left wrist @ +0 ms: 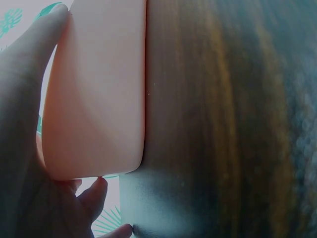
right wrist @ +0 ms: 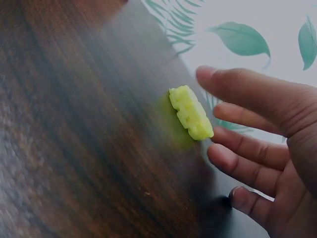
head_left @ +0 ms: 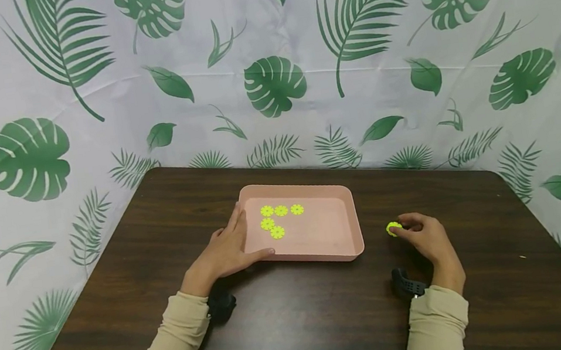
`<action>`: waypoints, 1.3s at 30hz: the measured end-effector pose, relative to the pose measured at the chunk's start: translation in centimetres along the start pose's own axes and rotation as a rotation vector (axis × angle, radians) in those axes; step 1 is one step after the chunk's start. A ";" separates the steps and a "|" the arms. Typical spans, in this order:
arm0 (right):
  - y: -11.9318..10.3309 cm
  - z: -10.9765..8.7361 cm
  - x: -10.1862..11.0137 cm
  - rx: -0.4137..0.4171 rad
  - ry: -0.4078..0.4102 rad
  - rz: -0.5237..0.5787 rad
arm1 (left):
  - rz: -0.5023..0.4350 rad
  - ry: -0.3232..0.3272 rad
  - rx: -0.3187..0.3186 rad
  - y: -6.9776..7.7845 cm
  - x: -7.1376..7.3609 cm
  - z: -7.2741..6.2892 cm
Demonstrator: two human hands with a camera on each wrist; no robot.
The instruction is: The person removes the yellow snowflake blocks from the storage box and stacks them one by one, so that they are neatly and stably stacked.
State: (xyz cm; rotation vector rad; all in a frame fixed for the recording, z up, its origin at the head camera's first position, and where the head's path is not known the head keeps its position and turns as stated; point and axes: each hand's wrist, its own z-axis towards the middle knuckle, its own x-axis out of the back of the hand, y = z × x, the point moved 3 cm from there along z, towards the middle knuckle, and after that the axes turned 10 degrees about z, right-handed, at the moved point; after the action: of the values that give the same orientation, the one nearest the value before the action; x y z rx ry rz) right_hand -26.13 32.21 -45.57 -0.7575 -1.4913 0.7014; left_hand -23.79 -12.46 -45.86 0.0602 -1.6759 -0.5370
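Observation:
My left hand (head_left: 227, 252) rests against the left end of a shallow pink tray (head_left: 343, 243), its fingers extended along that side and its thumb at the front rim. In the left wrist view, the thumb lies along the top of the tray wall (left wrist: 99, 89). Inside the tray lie several yellow-green flower-shaped discs (head_left: 277, 232), grouped toward the left. Right of the tray, my right hand (head_left: 430, 241) is at another such disc (right wrist: 190, 114), which has a thick, notched edge. In the right wrist view, the thumb stands apart from this disc, with fingertips close to its lower end.
Everything stands on a dark wooden table (head_left: 300, 326). A white cloth with green leaves (head_left: 219, 35) hangs behind and beside it. A small pale speck (head_left: 522, 256) lies on the table at the right. Black wrist straps (head_left: 409, 285) sit below the hands.

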 end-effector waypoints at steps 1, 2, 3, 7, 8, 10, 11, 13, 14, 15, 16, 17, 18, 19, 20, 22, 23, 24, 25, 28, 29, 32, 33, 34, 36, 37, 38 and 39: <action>-0.1 0.0 0.0 0.003 0.007 0.003 | -0.003 0.000 -0.001 0.0 0.0 0.0; -0.1 0.0 0.0 0.008 0.015 0.006 | -0.006 0.000 -0.003 0.0 0.0 0.0; -0.2 0.0 0.1 0.011 0.025 0.007 | -0.010 -0.001 -0.004 -0.1 0.0 0.0; -0.9 0.0 0.1 0.031 0.059 0.011 | -0.020 -0.003 -0.004 -0.1 0.0 -0.1; -1.1 0.0 0.0 0.039 0.065 0.014 | -0.020 -0.002 -0.003 -0.1 0.0 -0.1; -1.7 0.1 -0.1 0.059 0.074 0.009 | -0.019 -0.001 -0.002 -0.1 0.0 -0.1; -2.0 0.2 -0.2 0.069 0.076 0.010 | -0.017 0.001 -0.002 -0.1 0.0 -0.1; -2.8 0.3 -0.5 0.100 0.087 0.008 | -0.014 0.002 -0.003 -0.1 0.0 0.0; -3.1 0.4 -0.6 0.115 0.092 0.006 | -0.011 0.001 -0.004 -0.1 0.0 0.0; -3.5 0.4 -0.8 0.131 0.098 0.003 | -0.009 0.000 -0.004 -0.2 -0.1 0.0; -3.9 0.5 -1.0 0.148 0.103 0.002 | -0.008 -0.001 -0.004 -0.2 -0.1 0.0; -4.2 0.6 -1.2 0.163 0.106 0.001 | -0.008 -0.002 -0.003 -0.2 -0.1 0.0; -4.6 0.7 -1.5 0.178 0.110 0.002 | -0.008 -0.002 -0.002 -0.2 -0.1 0.0; -4.9 0.8 -1.7 0.190 0.112 0.005 | -0.010 -0.002 -0.001 -0.1 -0.1 -0.1; -5.3 0.9 -2.0 0.203 0.110 0.005 | -0.014 0.000 -0.003 -0.1 0.0 -0.1; -6.0 1.1 -2.6 0.226 0.104 0.001 | -0.015 0.003 -0.004 0.0 0.1 -0.1; -6.3 1.3 -2.9 0.237 0.100 0.001 | -0.014 0.005 -0.006 0.1 0.1 -0.1; -6.6 1.4 -3.2 0.246 0.094 0.001 | -0.011 0.006 -0.006 0.1 0.1 -0.1; -6.9 1.5 -3.5 0.252 0.086 0.001 | -0.009 0.007 -0.008 0.1 0.1 -0.1; -7.7 1.7 -4.3 0.264 0.062 0.001 | 0.000 0.005 -0.008 0.1 0.0 0.0; -8.0 1.8 -4.6 0.266 0.054 0.003 | 0.002 0.006 -0.009 0.0 0.0 0.0; -8.7 1.8 -5.3 0.277 0.030 0.010 | -0.001 0.011 -0.010 0.1 0.0 0.0; -8.9 1.8 -5.5 0.282 0.022 0.014 | -0.001 0.015 -0.011 0.1 0.0 0.0; -9.2 1.8 -5.8 0.285 0.012 0.018 | -0.001 0.018 -0.012 0.1 0.0 0.0; -9.6 1.9 -6.3 0.293 -0.004 0.024 | 0.000 0.018 -0.011 0.1 0.0 0.0; -9.8 1.9 -6.6 0.294 -0.010 0.022 | 0.000 0.018 -0.009 0.1 0.0 -0.1; -10.0 1.9 -6.8 0.297 -0.016 0.020 | 0.001 0.017 -0.009 0.1 0.0 -0.1; -10.2 1.9 -7.1 0.300 -0.022 0.016 | 0.001 0.017 -0.009 0.1 0.0 -0.1</action>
State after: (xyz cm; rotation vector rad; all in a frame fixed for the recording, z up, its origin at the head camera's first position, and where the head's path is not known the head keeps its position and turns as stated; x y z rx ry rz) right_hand -28.40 20.42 -41.77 -0.5337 -1.3611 0.9238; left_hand -23.68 -12.39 -45.79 0.0572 -1.6571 -0.5415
